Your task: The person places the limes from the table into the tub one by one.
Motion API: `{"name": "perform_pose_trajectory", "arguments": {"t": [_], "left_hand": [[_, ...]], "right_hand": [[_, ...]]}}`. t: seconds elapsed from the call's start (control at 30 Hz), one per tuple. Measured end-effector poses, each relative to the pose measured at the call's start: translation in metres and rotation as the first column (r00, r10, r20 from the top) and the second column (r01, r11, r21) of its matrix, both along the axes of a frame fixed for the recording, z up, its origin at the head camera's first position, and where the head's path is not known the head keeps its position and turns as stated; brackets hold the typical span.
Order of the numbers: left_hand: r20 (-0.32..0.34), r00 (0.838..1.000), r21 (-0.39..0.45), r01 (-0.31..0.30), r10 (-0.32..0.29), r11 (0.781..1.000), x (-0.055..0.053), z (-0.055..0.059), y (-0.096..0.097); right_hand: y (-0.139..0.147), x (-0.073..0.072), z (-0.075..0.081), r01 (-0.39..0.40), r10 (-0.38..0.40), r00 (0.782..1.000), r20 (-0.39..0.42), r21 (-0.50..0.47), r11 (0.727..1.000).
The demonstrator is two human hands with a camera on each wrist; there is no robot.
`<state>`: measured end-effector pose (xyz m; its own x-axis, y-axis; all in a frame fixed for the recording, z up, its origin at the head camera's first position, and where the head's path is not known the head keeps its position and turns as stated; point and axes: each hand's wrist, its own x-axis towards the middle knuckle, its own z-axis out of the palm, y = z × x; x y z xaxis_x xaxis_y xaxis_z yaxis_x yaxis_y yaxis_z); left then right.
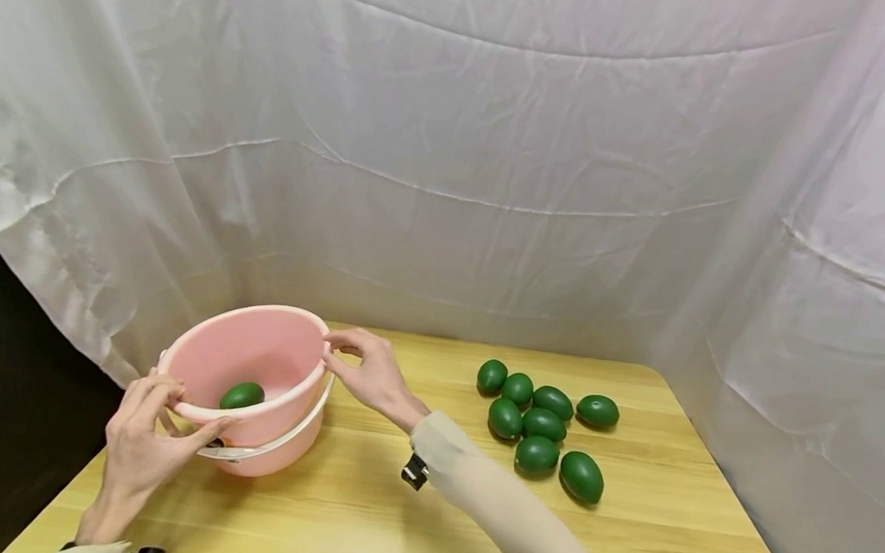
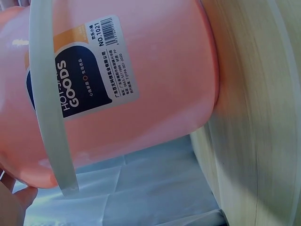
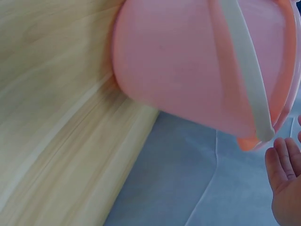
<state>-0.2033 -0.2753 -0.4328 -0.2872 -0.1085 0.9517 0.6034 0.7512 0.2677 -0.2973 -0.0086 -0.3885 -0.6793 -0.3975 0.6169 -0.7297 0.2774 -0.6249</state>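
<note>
"Bucket (image 1: 258, 346), where?"
"Table's (image 1: 340, 505) ten o'clock, one fruit (image 1: 242, 395) inside."
"Hands?"
"Left hand (image 1: 141, 436) grips its rim (image 1: 286, 399) at eight, right hand (image 1: 370, 373) pinches it at three."
"Step?"
"Probably positioning the bucket; next move likely calls for steady, even grips."

Smooth, glossy plastic bucket (image 2: 169, 61)

1. The counter (image 1: 687, 490) spans the lower frame, with a curtain (image 1: 449, 143) behind it.
2. At lower left, the bucket (image 1: 255, 342) stands on the counter, one fruit (image 1: 242, 395) inside.
3. The handle (image 1: 256, 451) hangs across the bucket's front, below the rim.
4. The left hand (image 1: 137, 444) has its fingers at the rim's near left, the right hand (image 1: 370, 373) at its right.
5. Right of centre, eight fruits (image 1: 544, 425) lie on the counter: six clustered, two just rightward.
</note>
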Motion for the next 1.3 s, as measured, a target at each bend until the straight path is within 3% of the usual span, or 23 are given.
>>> {"name": "perform_pose_trajectory", "arguments": {"t": [0.33,0.57,0.8,1.13,1.3], "left_hand": [[-0.028,0.999,0.013,0.017,-0.017,1.000,0.006,0.008,0.007],[-0.030,0.999,0.025,0.017,-0.016,1.000,0.012,0.007,0.007],[-0.038,0.999,0.041,0.022,-0.020,0.999,0.012,0.001,0.001],[-0.058,0.998,0.043,0.034,-0.031,0.999,0.013,0.002,0.004],[-0.055,0.998,0.041,0.031,-0.029,0.999,0.013,0.002,0.005]], "right_hand": [[0.049,0.014,-0.014,0.049,-0.049,0.996,0.071,0.006,0.999],[0.093,0.027,-0.024,0.121,-0.126,0.980,0.154,0.041,0.992],[0.140,0.035,-0.028,0.217,-0.227,0.960,0.163,0.078,0.973],[0.198,0.041,-0.029,0.251,-0.277,0.935,0.223,0.139,0.958],[0.223,0.041,-0.032,0.297,-0.333,0.925,0.184,0.199,0.934]]}}
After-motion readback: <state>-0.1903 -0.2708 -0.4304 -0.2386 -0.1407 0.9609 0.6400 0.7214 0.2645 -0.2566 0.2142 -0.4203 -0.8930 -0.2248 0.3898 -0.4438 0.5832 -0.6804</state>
